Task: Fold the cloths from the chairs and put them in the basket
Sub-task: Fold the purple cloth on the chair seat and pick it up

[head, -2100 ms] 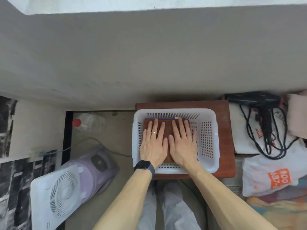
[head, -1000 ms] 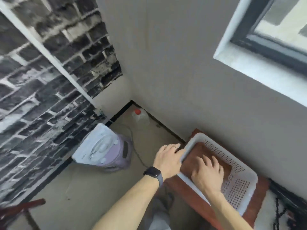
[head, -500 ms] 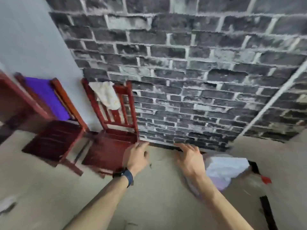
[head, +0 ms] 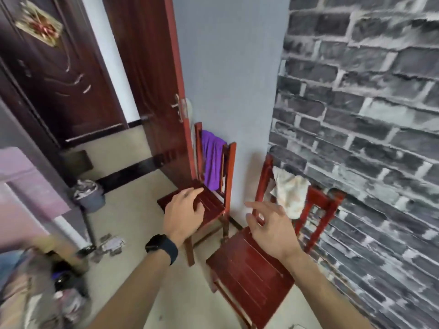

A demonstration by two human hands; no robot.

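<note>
A grey painted-brick wall (head: 368, 119) fills the right of the frame and meets a plain pale grey wall (head: 228, 67) at upper centre. Two dark reddish-brown doors are in view: an open door leaf (head: 147, 77) left of centre and a shut panelled door (head: 59, 74) at upper left. Two red slatted wooden chairs stand in the corner, the farther chair (head: 215, 208) at centre and the nearer chair (head: 249, 274) at lower right. There are two cloths, one on each chair back: a purple cloth (head: 211, 160) hangs over the farther chair's back, and a crumpled cream cloth (head: 291, 191) is draped over the nearer one's. Both forearms reach forward from the bottom edge, palms down. The left hand (head: 184, 214) is empty with fingers loosely spread, seen in front of the farther chair's seat. The right hand (head: 270, 226) is empty too, fingers relaxed and slightly bent, above the nearer seat, near the cream cloth but apart from it. A grey waste bin (head: 89, 198) stands at middle left. One black smartwatch (head: 162, 248) sits on the left wrist.
</note>
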